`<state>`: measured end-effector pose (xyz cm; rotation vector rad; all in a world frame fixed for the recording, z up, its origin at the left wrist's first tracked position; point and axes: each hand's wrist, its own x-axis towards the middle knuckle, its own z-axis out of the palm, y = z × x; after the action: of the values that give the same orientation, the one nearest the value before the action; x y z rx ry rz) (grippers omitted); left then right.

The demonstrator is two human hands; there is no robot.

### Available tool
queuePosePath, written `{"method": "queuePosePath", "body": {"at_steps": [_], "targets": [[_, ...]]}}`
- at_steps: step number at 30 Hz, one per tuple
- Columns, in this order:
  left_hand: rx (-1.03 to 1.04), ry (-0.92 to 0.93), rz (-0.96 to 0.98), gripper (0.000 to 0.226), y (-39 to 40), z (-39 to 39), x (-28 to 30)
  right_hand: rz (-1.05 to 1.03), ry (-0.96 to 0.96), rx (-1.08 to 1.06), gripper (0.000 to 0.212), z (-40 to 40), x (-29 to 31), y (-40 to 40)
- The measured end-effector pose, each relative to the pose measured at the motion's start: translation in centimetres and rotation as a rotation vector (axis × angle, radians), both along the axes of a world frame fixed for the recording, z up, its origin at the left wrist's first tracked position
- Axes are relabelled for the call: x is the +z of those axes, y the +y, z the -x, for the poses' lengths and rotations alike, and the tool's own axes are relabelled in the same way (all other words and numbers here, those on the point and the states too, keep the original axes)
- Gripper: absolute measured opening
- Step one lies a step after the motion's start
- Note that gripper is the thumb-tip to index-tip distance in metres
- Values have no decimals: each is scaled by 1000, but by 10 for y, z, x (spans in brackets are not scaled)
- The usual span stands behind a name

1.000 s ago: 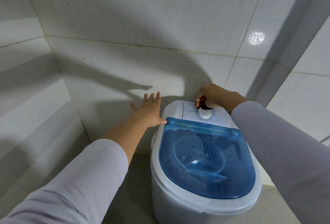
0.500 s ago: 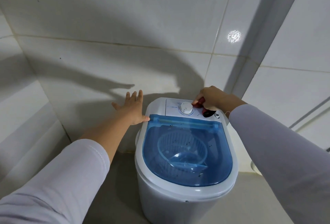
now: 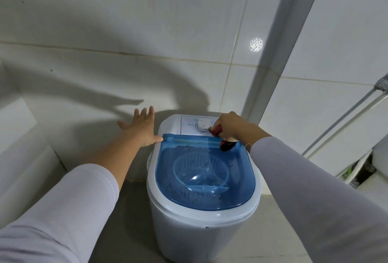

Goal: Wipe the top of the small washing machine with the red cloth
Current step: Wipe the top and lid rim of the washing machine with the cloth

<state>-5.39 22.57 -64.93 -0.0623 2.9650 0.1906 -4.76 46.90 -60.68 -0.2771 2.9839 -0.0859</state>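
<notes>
Cloth, red and bunched, sits in your right hand, whose fingers are curled tight around it at the back right of the washing machine beside the dial, while your left hand, fingers spread, touches the machine's left rear edge.

Dim, cool, greyish light fills the scene. A source behind the person throws soft, long shadows of the arms and head onto the tiled wall — darkest just left of the far corner. One small speckled glare spot shines on a far tile. Focus is fairly sharp; wide-angle distortion bends the grout lines and stretches the near sleeves at the edges.
</notes>
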Motion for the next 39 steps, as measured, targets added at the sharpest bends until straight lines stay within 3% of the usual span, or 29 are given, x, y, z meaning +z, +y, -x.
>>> {"method": "queuePosePath", "body": {"at_steps": [7,15,27,39], "targets": [[6,-8,-10,105,0,-3,-2,87,-114,6,43,-9,8,5],[-12,21,-27,106,-2,1,-3,208,103,-22,45,16,37,-11],[-23,25,-64,106,-5,2,-6,135,47,7,41,28,7,-29],[11,143,-88,105,0,-13,-5,73,-2,42,41,1,33,-11]]}}
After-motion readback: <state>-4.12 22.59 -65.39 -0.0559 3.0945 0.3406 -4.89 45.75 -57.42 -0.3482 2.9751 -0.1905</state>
